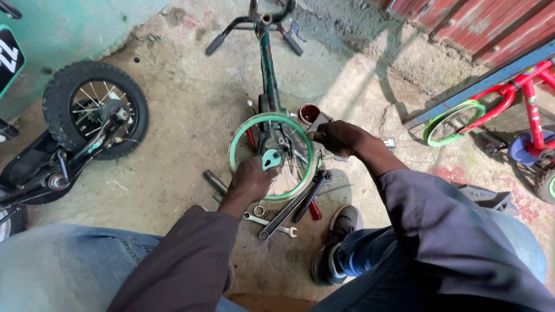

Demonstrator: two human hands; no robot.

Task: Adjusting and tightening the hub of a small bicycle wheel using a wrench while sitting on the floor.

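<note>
A small dark green bicycle frame point(267, 63) lies on the concrete floor with its handlebars away from me. A green-rimmed spoked wheel point(240, 134) stands at its near end. My left hand point(250, 179) grips a small teal tool or part at the wheel's hub. My right hand point(337, 137) rests on the wheel's right rim, fingers curled around it next to a small dark object. Whether it holds that object I cannot tell.
Spanners point(272, 223) and a long black wrench point(292, 208) lie on the floor under the wheel. A small red tin point(308, 113) sits beside the frame. A black-tyred bike point(95, 110) stands left, a red child's bike point(520, 104) right. My shoe point(341, 231) is near the tools.
</note>
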